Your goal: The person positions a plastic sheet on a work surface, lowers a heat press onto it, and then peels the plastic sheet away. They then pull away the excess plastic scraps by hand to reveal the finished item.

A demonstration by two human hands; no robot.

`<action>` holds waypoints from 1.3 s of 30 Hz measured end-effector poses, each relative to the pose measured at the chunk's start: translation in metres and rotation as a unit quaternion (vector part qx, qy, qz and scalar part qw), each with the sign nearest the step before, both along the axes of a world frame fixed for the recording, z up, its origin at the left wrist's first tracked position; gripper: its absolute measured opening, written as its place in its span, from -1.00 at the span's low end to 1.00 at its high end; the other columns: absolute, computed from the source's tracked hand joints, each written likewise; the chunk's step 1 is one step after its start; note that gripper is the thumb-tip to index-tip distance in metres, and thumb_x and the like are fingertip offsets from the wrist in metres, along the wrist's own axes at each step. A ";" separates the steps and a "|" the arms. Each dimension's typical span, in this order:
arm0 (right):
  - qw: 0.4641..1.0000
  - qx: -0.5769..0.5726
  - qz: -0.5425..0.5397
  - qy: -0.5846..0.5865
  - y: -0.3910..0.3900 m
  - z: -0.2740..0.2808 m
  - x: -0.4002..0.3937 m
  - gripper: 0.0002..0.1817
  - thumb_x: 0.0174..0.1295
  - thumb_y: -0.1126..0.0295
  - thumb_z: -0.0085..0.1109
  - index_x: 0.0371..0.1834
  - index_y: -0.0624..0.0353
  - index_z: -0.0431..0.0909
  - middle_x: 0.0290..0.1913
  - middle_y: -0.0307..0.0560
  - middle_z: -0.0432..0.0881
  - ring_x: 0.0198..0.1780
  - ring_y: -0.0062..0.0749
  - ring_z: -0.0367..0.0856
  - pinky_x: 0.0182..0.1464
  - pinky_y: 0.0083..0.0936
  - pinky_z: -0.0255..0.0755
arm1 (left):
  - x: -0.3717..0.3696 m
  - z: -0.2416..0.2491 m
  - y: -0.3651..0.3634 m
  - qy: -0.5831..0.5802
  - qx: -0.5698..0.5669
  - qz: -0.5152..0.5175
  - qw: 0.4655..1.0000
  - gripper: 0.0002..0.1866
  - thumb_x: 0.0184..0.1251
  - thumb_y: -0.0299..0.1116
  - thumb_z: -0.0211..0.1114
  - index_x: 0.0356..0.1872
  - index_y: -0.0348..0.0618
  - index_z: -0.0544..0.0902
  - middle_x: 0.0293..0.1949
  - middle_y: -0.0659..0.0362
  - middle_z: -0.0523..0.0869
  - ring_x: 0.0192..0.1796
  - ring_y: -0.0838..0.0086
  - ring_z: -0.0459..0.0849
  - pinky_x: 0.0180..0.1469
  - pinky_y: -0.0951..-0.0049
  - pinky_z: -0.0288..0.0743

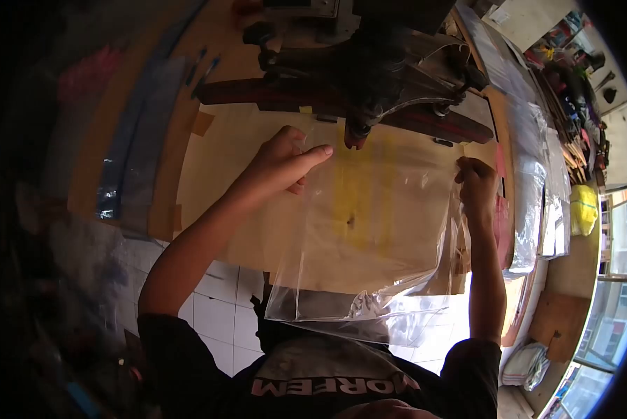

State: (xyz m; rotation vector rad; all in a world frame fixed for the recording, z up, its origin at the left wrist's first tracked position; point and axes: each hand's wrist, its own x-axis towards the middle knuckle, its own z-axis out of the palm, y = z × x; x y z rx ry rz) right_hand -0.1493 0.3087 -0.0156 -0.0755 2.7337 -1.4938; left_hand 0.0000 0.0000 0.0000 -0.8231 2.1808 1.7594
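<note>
A clear plastic sheet or bag [369, 272] lies over the pale board [216, 160] and hangs past its near edge. My left hand [289, 160] is at the sheet's upper left corner, thumb stretched out and fingers curled apart from it; whether it holds the film is hard to make out. At the right side, my right hand [477, 183] is closed in a pinch on the sheet's edge. A yellow strip [352, 188] shows through the plastic. Just beyond the hands stands a dark machine [369, 77] with a long bar.
Stacked clear plastic [526, 174] lies along the right side, and blue-tinted plastic [135, 133] on the left. A yellow bundle [583, 209] and a white sack [526, 364] are farther right. White floor tiles [216, 314] show below the table.
</note>
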 end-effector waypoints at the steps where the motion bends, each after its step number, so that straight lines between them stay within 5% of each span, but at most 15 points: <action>1: 1.000 0.000 -0.005 -0.013 0.000 0.004 0.004 -0.73 0.15 0.30 0.13 -0.36 0.33 0.66 -0.66 -0.15 0.53 -0.76 -0.60 0.35 -0.71 -0.57 0.22 | 0.002 -0.005 0.000 0.027 -0.019 -0.018 0.999 -0.30 0.15 -0.07 0.36 0.16 -0.32 0.29 -0.33 0.09 0.60 -0.39 0.59 0.60 -0.44 0.49 0.49; 6: 1.000 -0.002 -0.003 -0.024 -0.021 -0.018 -0.013 -0.73 0.13 0.30 0.11 -0.37 0.32 0.66 -0.67 -0.15 0.53 -0.75 -0.59 0.36 -0.68 -0.57 0.21 | -0.003 -0.032 -0.017 0.182 -0.213 -0.066 0.958 -0.39 0.14 -0.22 0.39 0.12 -0.33 0.33 -0.31 0.07 0.57 -0.31 0.51 0.59 -0.37 0.44 0.48; 9: 0.999 0.030 -0.011 -0.001 -0.023 -0.026 -0.018 -0.79 0.14 0.34 0.14 -0.37 0.29 0.65 -0.67 -0.18 0.51 -0.80 -0.65 0.26 -0.75 -0.63 0.09 | 0.001 -0.022 -0.009 0.230 -0.328 -0.079 0.913 -0.42 0.06 -0.19 0.42 0.05 -0.22 0.40 -0.12 -0.01 0.49 -0.21 0.29 0.58 -0.28 0.36 0.52; 11: 0.998 0.065 -0.011 -0.002 -0.023 -0.027 -0.019 -0.72 0.09 0.26 0.09 -0.40 0.27 0.67 -0.69 -0.14 0.56 -0.68 -0.53 0.46 -0.54 -0.51 0.34 | 0.003 -0.022 -0.006 0.250 -0.432 -0.110 0.860 -0.49 0.04 -0.26 0.42 0.03 -0.17 0.49 -0.02 0.04 0.47 -0.08 0.24 0.52 -0.14 0.31 0.46; 12: 0.998 0.066 -0.010 -0.003 -0.024 -0.026 -0.019 -0.72 0.09 0.26 0.09 -0.40 0.27 0.67 -0.69 -0.14 0.56 -0.68 -0.53 0.46 -0.54 -0.51 0.34 | 0.002 -0.024 -0.005 0.249 -0.431 -0.110 0.860 -0.49 0.04 -0.26 0.42 0.03 -0.17 0.49 -0.02 0.04 0.47 -0.08 0.24 0.52 -0.14 0.31 0.46; 14: 0.996 0.082 -0.013 0.018 -0.025 -0.026 -0.018 -0.72 0.09 0.27 0.08 -0.43 0.28 0.67 -0.70 -0.13 0.55 -0.65 -0.52 0.50 -0.50 -0.51 0.36 | 0.002 -0.028 -0.004 0.326 -0.535 -0.151 0.765 -0.51 0.03 -0.27 0.40 0.02 -0.18 0.52 0.05 0.09 0.44 0.00 0.27 0.47 0.00 0.22 0.39; 18: 0.996 0.084 -0.013 0.011 -0.021 -0.032 -0.023 -0.72 0.09 0.27 0.09 -0.44 0.28 0.66 -0.70 -0.13 0.54 -0.65 -0.52 0.50 -0.51 -0.51 0.35 | 0.002 -0.033 0.001 0.312 -0.610 -0.197 0.701 -0.49 0.09 -0.24 0.34 0.06 -0.27 0.51 0.10 0.13 0.45 0.11 0.33 0.43 0.17 0.13 0.23; 20: 0.997 0.070 0.005 0.009 -0.017 -0.037 -0.025 -0.79 0.20 0.33 0.11 -0.34 0.27 0.63 -0.67 -0.20 0.51 -0.77 -0.65 0.30 -0.76 -0.64 0.11 | 0.003 -0.033 0.001 0.297 -0.622 -0.203 0.695 -0.50 0.11 -0.23 0.31 0.06 -0.28 0.51 0.10 0.13 0.46 0.11 0.34 0.43 0.18 0.13 0.23; 26: 0.997 0.083 -0.004 0.003 -0.022 -0.033 -0.021 -0.80 0.20 0.34 0.11 -0.34 0.26 0.63 -0.65 -0.20 0.52 -0.76 -0.66 0.32 -0.75 -0.64 0.11 | 0.003 -0.041 -0.004 0.268 -0.657 -0.209 0.673 -0.51 0.20 -0.14 0.21 0.04 -0.31 0.54 0.10 0.13 0.48 0.10 0.37 0.41 0.16 0.12 0.25; 30: 0.997 0.069 -0.013 0.013 -0.029 -0.032 -0.018 -0.77 0.13 0.33 0.11 -0.43 0.29 0.64 -0.65 -0.14 0.55 -0.66 -0.56 0.47 -0.57 -0.53 0.33 | 0.002 -0.047 -0.004 0.252 -0.662 -0.210 0.674 -0.52 0.24 -0.12 0.16 0.04 -0.31 0.55 0.14 0.12 0.47 0.11 0.36 0.42 0.19 0.10 0.24; 32: 0.985 0.098 0.019 0.139 -0.021 -0.044 -0.023 -0.78 0.14 0.33 0.12 -0.41 0.28 0.64 -0.63 -0.16 0.54 -0.63 -0.59 0.48 -0.57 -0.56 0.33 | 0.001 -0.045 -0.004 0.253 -0.648 -0.207 0.688 -0.51 0.23 -0.15 0.19 0.06 -0.32 0.53 0.17 0.11 0.46 0.14 0.35 0.43 0.21 0.09 0.22; 39: 0.996 0.084 -0.019 0.040 -0.023 -0.034 -0.018 -0.76 0.13 0.31 0.14 -0.38 0.29 0.64 -0.66 -0.17 0.52 -0.60 -0.61 0.47 -0.54 -0.57 0.35 | -0.002 -0.045 -0.007 0.290 -0.568 -0.184 0.748 -0.60 0.22 -0.30 0.21 0.01 -0.37 0.55 0.16 0.07 0.50 0.13 0.26 0.48 0.21 0.11 0.25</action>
